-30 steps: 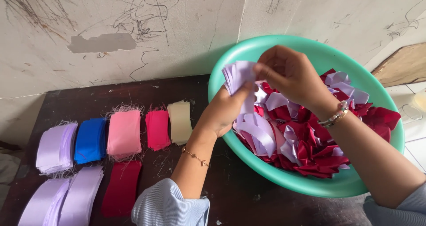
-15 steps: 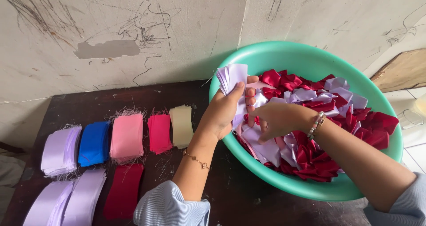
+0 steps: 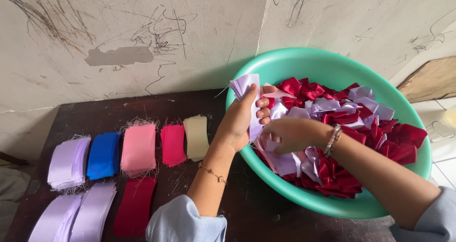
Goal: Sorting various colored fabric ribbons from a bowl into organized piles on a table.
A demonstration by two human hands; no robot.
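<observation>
A person's left hand [image 3: 240,121] grips a gathered stack of lilac ribbon pieces [image 3: 247,87] at the rim of a green basin [image 3: 332,66], fingers closed around it, while the right hand [image 3: 292,135] digs — fingers curled, their hold hidden — into the mixed lilac and red pieces [image 3: 342,123] inside. The sorting looks mid-way; the next pick calls for one lilac piece, freed from the red.

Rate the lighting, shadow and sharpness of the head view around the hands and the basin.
Head view: soft, even daylight, no glare; the green basin throws a faint shadow on the wall; the left hand with its lilac stack is sharp, the right hand slightly soft; wide-lens bending shows at the edges.
</observation>
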